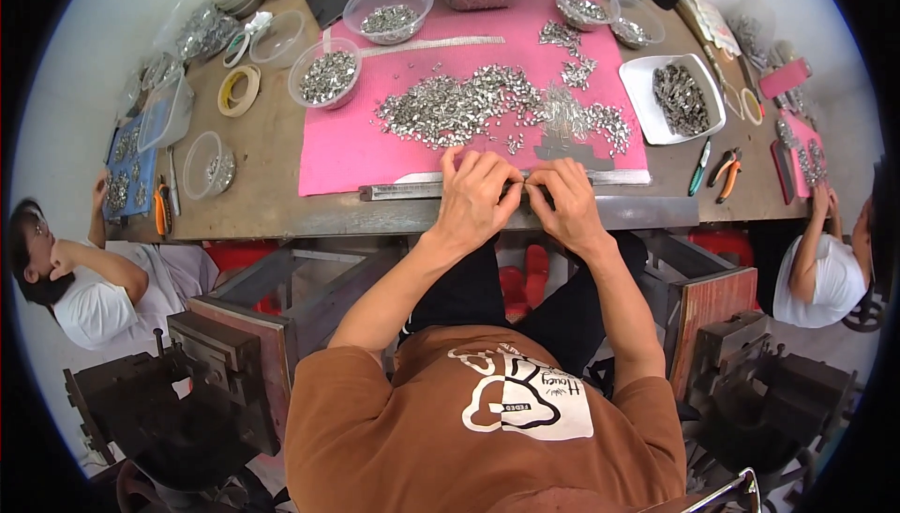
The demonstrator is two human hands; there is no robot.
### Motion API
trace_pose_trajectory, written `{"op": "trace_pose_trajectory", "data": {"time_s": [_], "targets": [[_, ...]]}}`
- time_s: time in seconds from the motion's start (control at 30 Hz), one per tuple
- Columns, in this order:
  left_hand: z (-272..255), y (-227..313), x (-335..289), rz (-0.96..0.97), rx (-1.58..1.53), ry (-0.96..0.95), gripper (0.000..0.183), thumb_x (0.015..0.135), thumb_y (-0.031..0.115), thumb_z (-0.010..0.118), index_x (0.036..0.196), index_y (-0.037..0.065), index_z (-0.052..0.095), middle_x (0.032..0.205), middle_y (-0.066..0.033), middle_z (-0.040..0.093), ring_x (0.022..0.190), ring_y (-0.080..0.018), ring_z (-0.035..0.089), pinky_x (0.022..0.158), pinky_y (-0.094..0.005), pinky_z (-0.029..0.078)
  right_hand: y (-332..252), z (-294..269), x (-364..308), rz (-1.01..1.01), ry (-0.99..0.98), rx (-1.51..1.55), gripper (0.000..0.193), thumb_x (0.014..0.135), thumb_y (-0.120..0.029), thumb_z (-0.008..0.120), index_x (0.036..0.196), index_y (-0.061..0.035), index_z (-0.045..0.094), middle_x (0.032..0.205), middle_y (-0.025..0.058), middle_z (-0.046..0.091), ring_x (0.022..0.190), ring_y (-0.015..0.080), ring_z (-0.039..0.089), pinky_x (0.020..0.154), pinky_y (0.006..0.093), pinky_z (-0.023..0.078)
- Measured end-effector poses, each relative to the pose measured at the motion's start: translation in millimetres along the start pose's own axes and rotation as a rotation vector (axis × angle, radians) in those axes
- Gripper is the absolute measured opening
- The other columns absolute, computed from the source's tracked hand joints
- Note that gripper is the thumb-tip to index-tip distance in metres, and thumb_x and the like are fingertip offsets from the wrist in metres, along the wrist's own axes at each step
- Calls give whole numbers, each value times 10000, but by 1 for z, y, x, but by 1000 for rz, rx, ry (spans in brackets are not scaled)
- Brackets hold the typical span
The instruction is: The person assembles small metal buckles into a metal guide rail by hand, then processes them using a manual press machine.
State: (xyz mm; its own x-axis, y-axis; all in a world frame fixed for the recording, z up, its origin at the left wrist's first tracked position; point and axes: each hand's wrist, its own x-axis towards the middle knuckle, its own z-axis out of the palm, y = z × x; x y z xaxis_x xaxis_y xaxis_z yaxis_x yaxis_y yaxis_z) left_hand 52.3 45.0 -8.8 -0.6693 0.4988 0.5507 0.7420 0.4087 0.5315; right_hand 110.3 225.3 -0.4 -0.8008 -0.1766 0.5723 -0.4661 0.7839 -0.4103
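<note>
My left hand and my right hand meet at the front edge of the table, fingertips nearly touching. Thumb and forefinger of each are pinched together; whatever sits between them is too small to make out. Both hands rest over a long metal strip along the near side of a pink mat. Just beyond the fingers, a wide heap of small shiny metal pieces is spread on the mat. Thin silver pins lie at its right end, beside grey flat pieces.
Clear bowls of metal parts stand at the back. A white tray of darker parts sits right, near orange-handled pliers. Tape lies left. Co-workers sit at both sides; dark metal machines flank my seat.
</note>
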Motion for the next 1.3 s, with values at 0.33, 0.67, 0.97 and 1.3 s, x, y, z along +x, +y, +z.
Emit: {"op": "trace_pose_trajectory", "data": {"time_s": [0.33, 0.67, 0.97, 1.3], "targets": [[-3, 4, -4, 9, 25, -13, 91, 857, 107, 728, 938, 107, 687, 929, -26, 627, 961, -232, 607, 1141, -618, 255, -2, 1, -10, -126, 21, -135, 258, 786, 3, 740, 1031, -12, 659, 1031, 104, 648, 934, 285, 619, 837, 417, 465], [-63, -63, -16, -135, 320, 170, 118, 880, 146, 744, 994, 148, 770, 945, -24, 648, 950, -227, 587, 1011, -506, 318, -7, 5, 18, -102, 0, -68, 229, 808, 0, 717, 1033, -31, 685, 1008, 84, 635, 937, 271, 605, 868, 412, 443], [-71, -64, -13, -221, 305, 173, 98, 869, 178, 772, 963, 151, 771, 873, 5, 635, 894, -193, 575, 928, -425, 335, 0, 58, 70, -37, -146, -108, 147, 870, -56, 703, 1012, -92, 714, 934, 83, 593, 919, 274, 590, 825, 404, 432], [-66, -62, -8, -279, 292, 94, 85, 837, 207, 786, 876, 147, 739, 855, 8, 647, 899, -219, 577, 937, -453, 333, 10, 35, 62, 36, -110, -12, 64, 891, -68, 702, 955, -70, 697, 887, 72, 607, 891, 262, 605, 818, 397, 425]]}}
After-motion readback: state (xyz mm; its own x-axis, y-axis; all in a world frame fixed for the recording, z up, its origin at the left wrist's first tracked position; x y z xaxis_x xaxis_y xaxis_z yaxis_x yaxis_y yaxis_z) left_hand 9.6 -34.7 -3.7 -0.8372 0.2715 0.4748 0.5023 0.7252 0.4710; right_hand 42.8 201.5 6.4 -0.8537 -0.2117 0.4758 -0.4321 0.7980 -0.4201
